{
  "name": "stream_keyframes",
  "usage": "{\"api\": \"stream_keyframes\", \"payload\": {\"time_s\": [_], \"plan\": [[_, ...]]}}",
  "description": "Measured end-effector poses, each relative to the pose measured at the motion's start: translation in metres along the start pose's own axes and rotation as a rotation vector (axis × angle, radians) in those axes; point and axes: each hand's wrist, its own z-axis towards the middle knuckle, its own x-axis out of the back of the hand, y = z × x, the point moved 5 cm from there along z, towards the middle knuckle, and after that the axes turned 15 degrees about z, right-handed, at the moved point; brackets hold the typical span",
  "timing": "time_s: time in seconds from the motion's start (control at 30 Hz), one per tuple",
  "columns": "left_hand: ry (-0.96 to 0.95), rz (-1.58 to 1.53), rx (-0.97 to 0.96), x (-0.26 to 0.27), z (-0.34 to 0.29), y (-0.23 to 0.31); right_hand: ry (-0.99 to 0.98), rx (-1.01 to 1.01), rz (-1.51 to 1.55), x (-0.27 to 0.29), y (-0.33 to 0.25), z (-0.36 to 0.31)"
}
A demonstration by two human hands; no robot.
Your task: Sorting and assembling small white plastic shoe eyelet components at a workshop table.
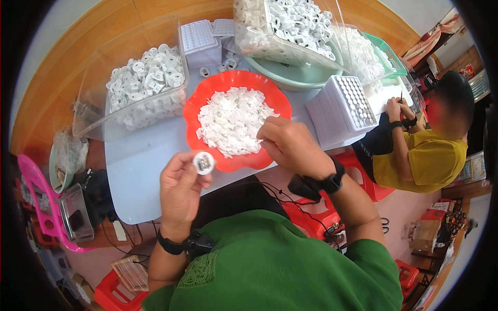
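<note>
Between the thumb and fingers of my left hand (181, 189) is a small round white plastic part (204, 163), its open face with metal bits turned up. My right hand (290, 142) is at the right rim of a red scalloped bowl (199, 98), its fingers pinched together over the edge. Small white plastic pieces (233, 119) are heaped in that bowl. Whatever the right fingertips hold, if anything, is too small or hidden to make out.
A clear bin (122, 111) of white parts stands left, another clear bin (254, 44) rests on a green basin (295, 83). Stacked white trays (332, 116) stand right, more trays (199, 44) behind. A person in yellow (430, 158) sits at the right. Red stools (316, 217) are below.
</note>
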Motion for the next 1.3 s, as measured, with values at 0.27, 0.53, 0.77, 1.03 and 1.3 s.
{"api": "stream_keyframes", "payload": {"time_s": [0.27,0.53,0.77,1.03,1.3], "plan": [[-0.009,-0.156,0.034,0.020,-0.001,-0.006,-0.439,-0.086,-0.395,-0.056,0.045,0.025],[-0.020,-0.159,0.058,0.023,-0.001,-0.012,-0.419,-0.183,-0.235,-0.055,0.055,0.030],[-0.032,-0.161,0.091,0.014,0.000,-0.015,-0.242,-0.080,-0.072,-0.045,0.038,0.035],[-0.022,-0.163,0.073,0.006,-0.003,-0.012,-0.309,0.104,-0.288,-0.062,0.041,0.037],[-0.091,-0.197,0.097,-0.006,0.000,-0.016,-0.166,-0.333,0.492,-0.013,0.017,0.029]]}}
